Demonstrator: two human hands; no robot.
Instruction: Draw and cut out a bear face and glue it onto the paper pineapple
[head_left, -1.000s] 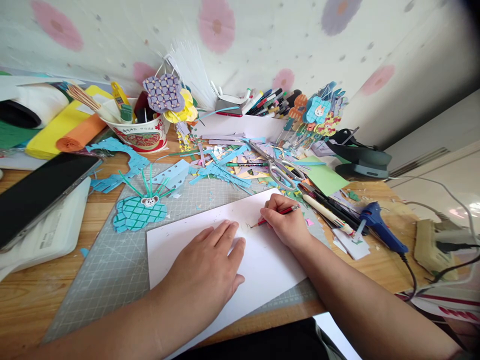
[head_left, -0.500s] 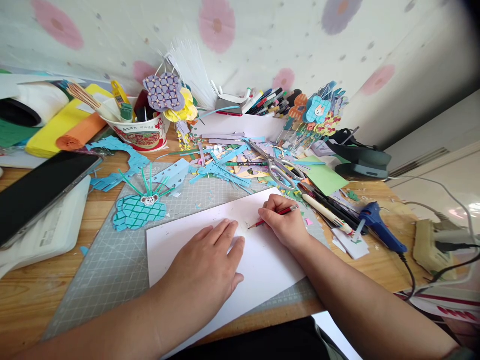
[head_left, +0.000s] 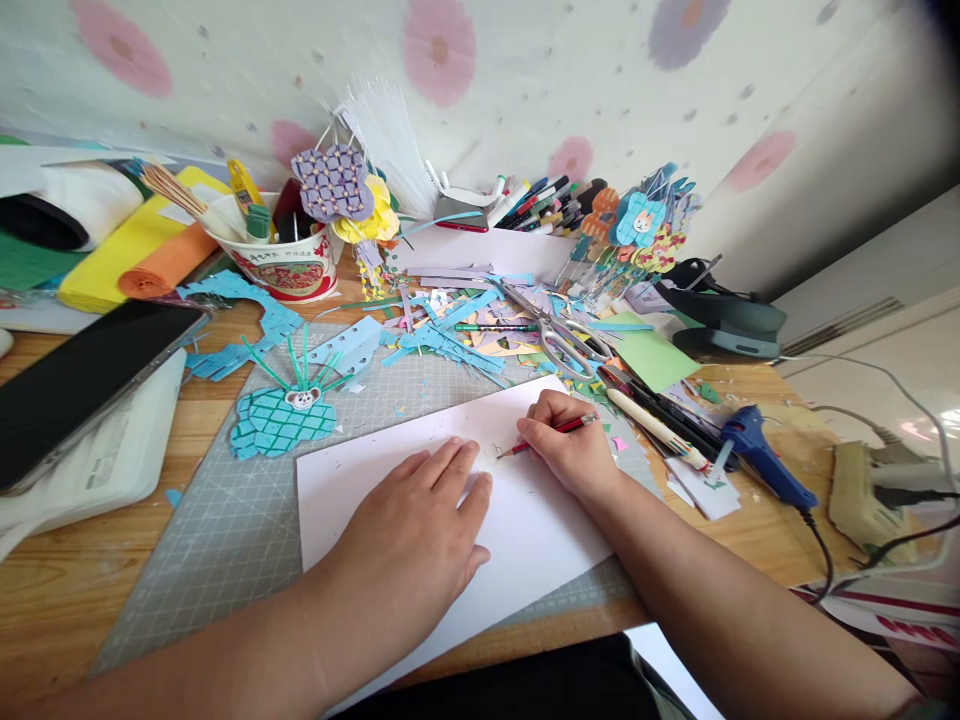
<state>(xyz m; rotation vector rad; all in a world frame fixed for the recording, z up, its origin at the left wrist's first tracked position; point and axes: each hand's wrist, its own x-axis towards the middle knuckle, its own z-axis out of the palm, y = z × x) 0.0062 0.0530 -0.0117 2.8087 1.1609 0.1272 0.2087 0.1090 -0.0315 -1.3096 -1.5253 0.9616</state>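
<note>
A sheet of white paper (head_left: 540,530) lies at an angle on the grey cutting mat (head_left: 202,540), with a few small faint marks on it. My left hand (head_left: 420,520) rests flat on the paper, fingers spread, holding nothing. In my right hand (head_left: 566,445) is a red and black pencil (head_left: 577,423), gripped between thumb and fingers. The pencil's tip touches or nearly touches the paper just right of my left fingertips, beside a small drawn curve. A blue paper shape with green lines and a small bear face (head_left: 285,418) lies left of the paper.
Scissors (head_left: 559,335) and colourful paper scraps (head_left: 457,335) lie behind the sheet. To the right are pens (head_left: 652,420), a blue glue gun (head_left: 765,465) and a power strip (head_left: 862,490). On the left are a phone (head_left: 90,380) and a paper bowl of tools (head_left: 289,270).
A small pencil curve near the tip shows more clearly on the paper. Both hands have stayed nearly in place, and the whole view has shifted slightly.
</note>
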